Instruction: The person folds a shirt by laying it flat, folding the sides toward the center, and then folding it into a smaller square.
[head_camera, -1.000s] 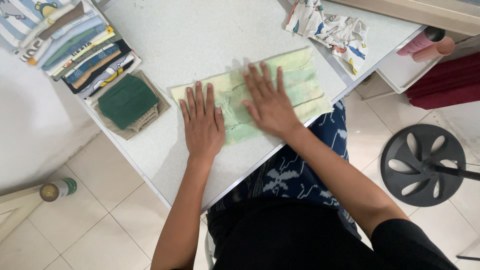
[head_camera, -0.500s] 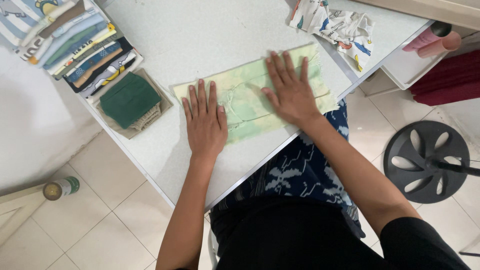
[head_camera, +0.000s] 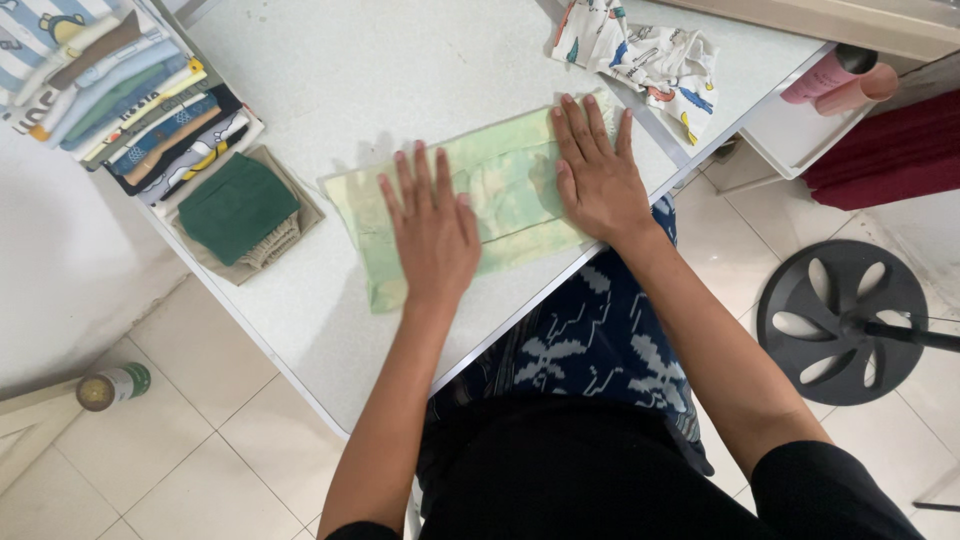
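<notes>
A: What is seen at the far left?

B: A row of folded clothes (head_camera: 120, 100) is stacked at the table's (head_camera: 400, 60) left edge, with a green cloth (head_camera: 235, 205) laid just beside it.

A: And the pale green cloth (head_camera: 500, 175)?

B: It is spread flat near the table's front edge. Its left part is pressed by the left hand (head_camera: 435, 235), fingers stretched out flat, nothing gripped. Its right end is covered by the right hand (head_camera: 598, 180), fingers likewise extended and released.

A: Further right?

B: A printed cloth (head_camera: 640, 60) is left crumpled near the table's far right corner, and a fan base (head_camera: 840, 325) is seen on the floor.
</notes>
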